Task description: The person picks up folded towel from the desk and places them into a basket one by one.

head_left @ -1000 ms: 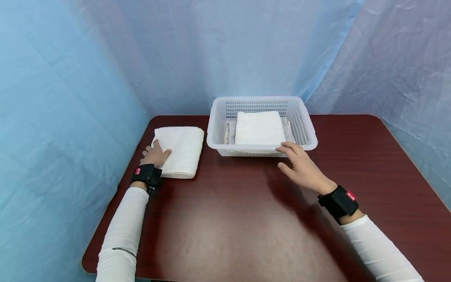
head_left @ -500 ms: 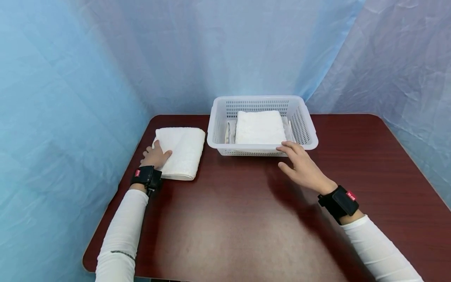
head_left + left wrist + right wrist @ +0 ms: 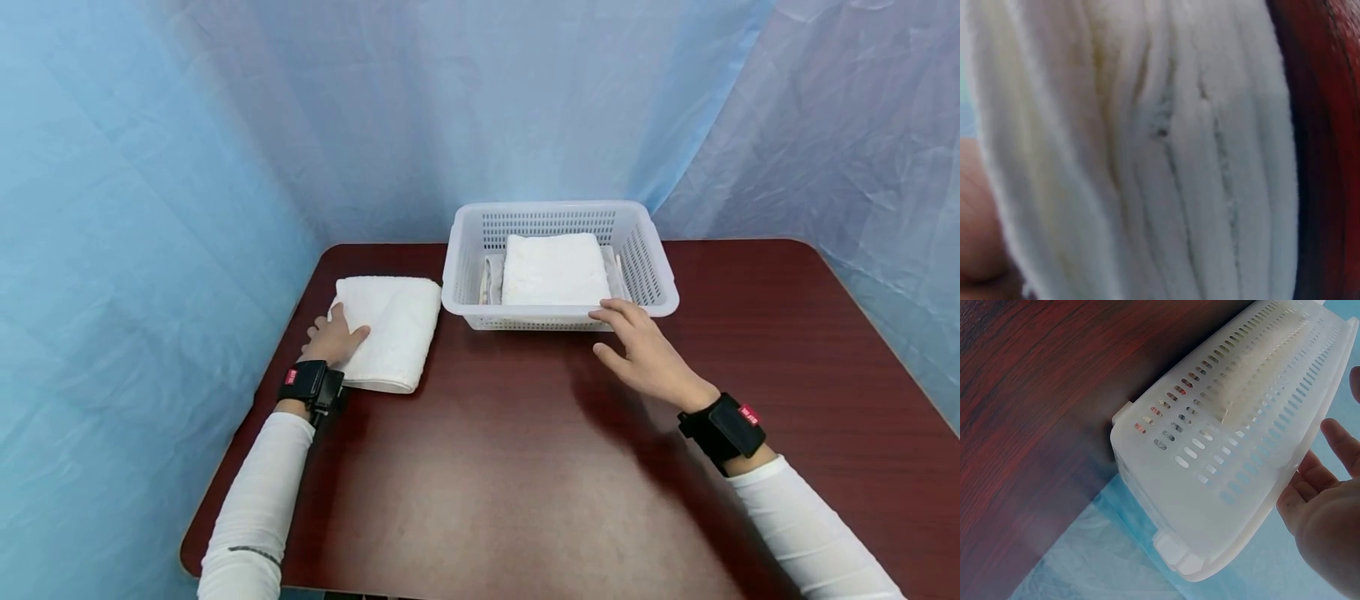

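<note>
A folded white towel [image 3: 390, 329] lies at the left of the table. My left hand [image 3: 330, 339] grips its left side, with the thumb over the top face and the fingers along the outer edge. The left wrist view is filled by the stacked towel layers [image 3: 1210, 156], with part of the hand at its left border. A white plastic basket [image 3: 525, 312] stands at the back middle, holding another folded white towel [image 3: 555, 271]. My right hand [image 3: 645, 354] is relaxed and holds nothing, its fingertips right at the basket's front rim. In the right wrist view, its fingers [image 3: 1316, 475] overlap that rim.
Greyish folded cloths [image 3: 492, 279] show on both sides beneath the towel in the basket. The dark red wooden table [image 3: 480, 467] has edges at left and back, with blue-grey curtains [image 3: 390, 125] hanging close behind and at the left.
My left hand and the towel under it have shifted slightly toward me and to the right. The right hand has stayed at the basket's rim.
</note>
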`<state>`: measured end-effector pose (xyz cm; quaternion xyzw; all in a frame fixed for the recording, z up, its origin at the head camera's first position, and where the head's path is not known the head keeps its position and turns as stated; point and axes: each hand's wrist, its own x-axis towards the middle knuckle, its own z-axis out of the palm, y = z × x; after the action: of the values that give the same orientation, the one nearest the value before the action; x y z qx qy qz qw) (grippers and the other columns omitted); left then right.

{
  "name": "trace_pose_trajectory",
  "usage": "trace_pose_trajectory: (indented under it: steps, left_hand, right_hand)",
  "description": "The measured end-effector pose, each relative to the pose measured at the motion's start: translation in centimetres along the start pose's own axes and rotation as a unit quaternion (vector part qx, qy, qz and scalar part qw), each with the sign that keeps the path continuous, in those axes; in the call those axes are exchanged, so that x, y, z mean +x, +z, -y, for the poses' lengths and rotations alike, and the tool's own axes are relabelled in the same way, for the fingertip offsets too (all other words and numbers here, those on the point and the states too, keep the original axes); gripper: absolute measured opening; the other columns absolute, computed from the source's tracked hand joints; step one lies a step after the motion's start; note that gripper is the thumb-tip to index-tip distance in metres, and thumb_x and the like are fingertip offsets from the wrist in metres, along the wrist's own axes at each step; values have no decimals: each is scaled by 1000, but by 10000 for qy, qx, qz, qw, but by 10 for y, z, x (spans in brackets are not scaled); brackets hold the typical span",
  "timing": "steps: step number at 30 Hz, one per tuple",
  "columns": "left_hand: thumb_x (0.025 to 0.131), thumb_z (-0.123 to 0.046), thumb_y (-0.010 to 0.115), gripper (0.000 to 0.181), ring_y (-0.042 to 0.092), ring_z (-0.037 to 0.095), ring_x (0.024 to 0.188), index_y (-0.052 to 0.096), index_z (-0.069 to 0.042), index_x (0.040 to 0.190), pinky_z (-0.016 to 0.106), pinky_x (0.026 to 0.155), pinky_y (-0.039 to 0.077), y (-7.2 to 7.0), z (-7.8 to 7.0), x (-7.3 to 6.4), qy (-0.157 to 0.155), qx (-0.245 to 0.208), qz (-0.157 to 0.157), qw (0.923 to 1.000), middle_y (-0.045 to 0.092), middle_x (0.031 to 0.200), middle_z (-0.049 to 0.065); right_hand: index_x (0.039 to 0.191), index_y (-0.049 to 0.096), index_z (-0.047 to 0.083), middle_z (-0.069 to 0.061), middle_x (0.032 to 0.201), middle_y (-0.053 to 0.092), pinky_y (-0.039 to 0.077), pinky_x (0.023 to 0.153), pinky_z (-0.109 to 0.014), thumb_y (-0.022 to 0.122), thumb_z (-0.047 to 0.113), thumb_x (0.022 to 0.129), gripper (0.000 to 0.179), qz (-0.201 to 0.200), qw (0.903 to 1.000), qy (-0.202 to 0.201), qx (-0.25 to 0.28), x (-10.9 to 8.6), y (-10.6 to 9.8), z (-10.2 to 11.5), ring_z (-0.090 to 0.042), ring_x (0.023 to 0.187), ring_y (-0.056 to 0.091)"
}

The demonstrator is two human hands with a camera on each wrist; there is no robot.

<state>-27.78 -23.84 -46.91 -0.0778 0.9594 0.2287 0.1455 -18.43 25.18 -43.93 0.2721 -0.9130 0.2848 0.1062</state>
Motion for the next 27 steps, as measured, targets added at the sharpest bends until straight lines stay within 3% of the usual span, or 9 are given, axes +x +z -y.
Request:
trace_pose_trajectory:
  steps: [27]
  left_hand:
    - [103, -41, 46, 84, 22, 57, 132, -2, 2, 157, 74, 103, 20, 4, 0, -13, 315, 15, 57, 9995, 15, 149, 42]
  right_hand:
    - [139, 48, -3, -25, 147, 37, 27, 108, -58, 63, 7, 96, 46, 90, 9999, 64, -66, 1, 0, -2, -42, 135, 34]
